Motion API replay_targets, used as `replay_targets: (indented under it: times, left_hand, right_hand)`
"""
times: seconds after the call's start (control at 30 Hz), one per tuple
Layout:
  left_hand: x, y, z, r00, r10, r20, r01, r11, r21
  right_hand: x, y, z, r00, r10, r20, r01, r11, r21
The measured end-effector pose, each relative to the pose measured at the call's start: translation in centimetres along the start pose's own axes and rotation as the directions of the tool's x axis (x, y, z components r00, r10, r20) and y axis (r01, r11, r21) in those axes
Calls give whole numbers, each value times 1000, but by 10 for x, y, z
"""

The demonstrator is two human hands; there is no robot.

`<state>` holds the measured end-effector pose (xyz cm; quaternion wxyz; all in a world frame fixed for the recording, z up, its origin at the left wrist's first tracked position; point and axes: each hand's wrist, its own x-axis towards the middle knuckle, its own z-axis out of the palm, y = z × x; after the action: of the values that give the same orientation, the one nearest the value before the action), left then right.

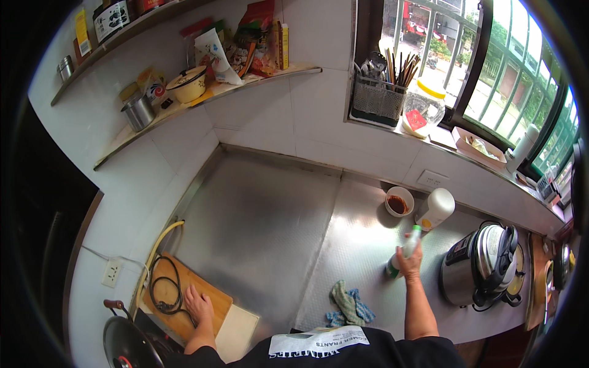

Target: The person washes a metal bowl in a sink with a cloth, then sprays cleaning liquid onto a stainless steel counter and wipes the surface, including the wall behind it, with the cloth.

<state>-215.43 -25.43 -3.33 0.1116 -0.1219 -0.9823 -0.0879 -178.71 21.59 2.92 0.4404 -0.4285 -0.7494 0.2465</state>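
My right hand (411, 260) is wrapped around a plastic bottle (394, 267) with a green cap and a green band near its base. The bottle leans at a slant over the steel countertop (267, 221); whether its base touches the metal I cannot tell. Beyond it are a white bowl (398, 202) with a dark red-brown paste inside and a large white plastic container (435, 208). On the left, my left hand (199, 303) rests on a wooden board (214, 292), fingers slightly apart, beside a coiled black power cord (169, 290).
Crumpled green and blue cloths (347, 303) lie in front of me. An electric pressure cooker (481, 264) stands to the right. A lidded wok (129, 342) sits at lower left, near a yellow hose (158, 244). Shelves (257, 79) and a windowsill (414, 136) hold kitchen goods.
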Motion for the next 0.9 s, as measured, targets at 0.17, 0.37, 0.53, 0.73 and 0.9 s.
replay_targets:
  times: [0.17,0.37,0.53,0.73,0.9]
  left_hand:
    - [2,-1,-2,999,-26,36,26,1000,4]
    - [4,-3,3,999,38,-18,-38,999,-4]
    - [3,-3,1,999,38,-18,-38,999,-19]
    - [2,-4,4,999,39,-37,-39,999,-19]
    - [3,-7,5,997,45,-62,-46,999,-20]
  right_hand:
    - [27,-104,55,966,31,258,-75,984,164]
    - [101,-193,135,957,-225,181,131,897,422]
    - [163,-226,171,962,-271,-10,257,896,361]
    - [203,-242,175,977,-210,-47,212,901,380]
    - [201,-250,182,946,-321,49,289,901,323]
